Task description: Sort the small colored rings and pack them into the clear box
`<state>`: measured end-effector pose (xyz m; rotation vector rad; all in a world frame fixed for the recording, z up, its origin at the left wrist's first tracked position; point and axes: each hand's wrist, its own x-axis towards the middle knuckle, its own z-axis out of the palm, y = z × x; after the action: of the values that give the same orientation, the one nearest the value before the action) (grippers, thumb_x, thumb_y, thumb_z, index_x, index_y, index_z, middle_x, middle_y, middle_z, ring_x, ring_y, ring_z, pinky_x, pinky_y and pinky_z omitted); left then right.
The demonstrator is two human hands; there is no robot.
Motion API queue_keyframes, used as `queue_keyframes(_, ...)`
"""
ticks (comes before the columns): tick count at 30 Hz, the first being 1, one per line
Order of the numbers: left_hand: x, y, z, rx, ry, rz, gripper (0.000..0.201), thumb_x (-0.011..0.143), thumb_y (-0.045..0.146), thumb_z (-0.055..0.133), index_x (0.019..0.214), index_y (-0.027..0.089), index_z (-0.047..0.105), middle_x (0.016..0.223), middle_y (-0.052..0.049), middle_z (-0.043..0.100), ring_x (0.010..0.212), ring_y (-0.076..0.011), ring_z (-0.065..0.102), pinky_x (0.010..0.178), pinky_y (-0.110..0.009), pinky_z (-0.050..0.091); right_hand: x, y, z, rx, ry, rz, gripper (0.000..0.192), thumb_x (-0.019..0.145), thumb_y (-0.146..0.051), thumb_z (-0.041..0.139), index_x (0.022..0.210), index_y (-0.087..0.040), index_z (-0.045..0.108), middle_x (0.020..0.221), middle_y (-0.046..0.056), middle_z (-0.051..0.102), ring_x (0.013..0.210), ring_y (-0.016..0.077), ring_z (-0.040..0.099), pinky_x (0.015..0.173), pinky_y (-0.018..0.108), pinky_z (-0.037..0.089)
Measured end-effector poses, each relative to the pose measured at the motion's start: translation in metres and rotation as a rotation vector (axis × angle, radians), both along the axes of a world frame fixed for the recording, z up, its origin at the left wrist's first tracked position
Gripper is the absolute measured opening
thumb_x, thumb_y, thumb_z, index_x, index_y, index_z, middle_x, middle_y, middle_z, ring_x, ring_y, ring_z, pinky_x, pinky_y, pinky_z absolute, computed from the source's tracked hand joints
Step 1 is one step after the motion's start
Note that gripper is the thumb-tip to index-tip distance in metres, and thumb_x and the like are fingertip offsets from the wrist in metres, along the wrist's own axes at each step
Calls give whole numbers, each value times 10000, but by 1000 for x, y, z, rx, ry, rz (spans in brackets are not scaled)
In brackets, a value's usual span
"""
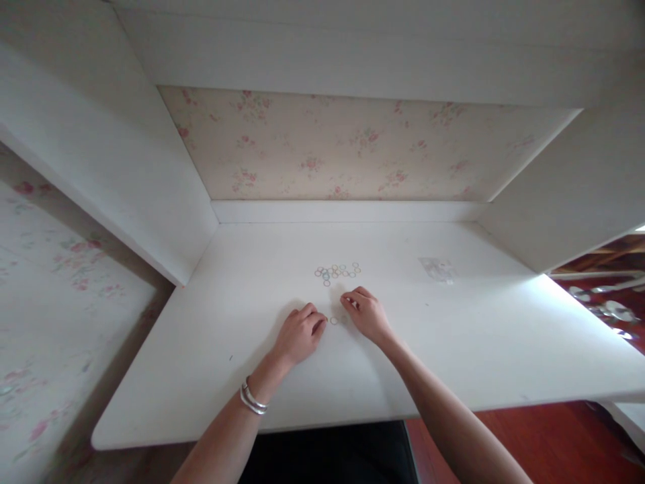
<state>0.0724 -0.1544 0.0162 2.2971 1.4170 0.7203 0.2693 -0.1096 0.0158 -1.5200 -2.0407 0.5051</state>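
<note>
On the white desk, my left hand [301, 329] rests with thumb and fingertips pinched together; whatever is in the pinch is too small to make out. A small thin ring [334, 321] lies just right of those fingertips, and a fainter one is partly visible beside it, under my right hand. My right hand [367, 314] is also closed in a pinch, a little farther from me, and what it grips is likewise unclear. Beyond both hands lies a loose cluster of several small coloured rings [335, 272], some of them overlapping.
A clear plastic bag [437, 270] lies right of the rings. White side panels [151, 134] and an overhead shelf enclose the white desk [262, 249]. Dark marks dot the desktop. Shiny metal objects [617, 310] stand beyond the right edge, and a black seat [332, 454] is below the front edge.
</note>
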Motion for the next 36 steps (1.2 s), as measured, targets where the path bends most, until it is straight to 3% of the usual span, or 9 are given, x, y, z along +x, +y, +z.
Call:
queue_keyframes(7,-8,5,-2,-66,-267,130,251,911,302,412,851,193,629,844,-30,549,722,-121,535,697,-247,437,-26,55,14,-18,-381,104,316,928,-293,349,1097,-310,616,1086,39,572,784,154,573,665,258,381)
queue_keyframes(15,-12,8,-3,-85,-323,149,234,902,299,422,856,192,624,846,-27,543,707,-118,524,683,-240,439,-22,67,17,-80,-506,172,298,933,-356,361,979,-281,646,1116,21,560,819,152,564,665,248,354)
queue_keyframes(22,-10,7,-2,-92,-287,134,250,902,305,419,834,193,632,828,-23,542,696,-114,529,673,-240,437,-19,58,12,-59,-510,216,336,958,-328,293,1002,-215,606,1086,65,528,758,136,571,630,245,366)
queue_keyframes(28,-11,7,-4,-71,-274,132,233,896,284,433,826,191,635,821,-23,548,696,-115,538,675,-244,444,-14,47,8,51,-364,146,279,942,-296,346,998,-238,613,1045,50,557,724,133,567,623,241,384)
queue_keyframes(32,-10,7,-6,-67,-258,140,224,894,279,440,831,193,637,828,-25,554,698,-115,550,670,-239,448,-4,23,7,140,-232,65,283,939,-298,350,1011,-240,618,1016,45,572,747,129,576,650,236,412)
queue_keyframes(36,-9,7,-5,-62,-223,131,222,896,270,437,827,200,636,819,-20,557,705,-117,551,664,-235,445,5,-15,0,138,-147,84,289,946,-299,338,997,-234,616,984,44,575,739,121,588,662,230,441)
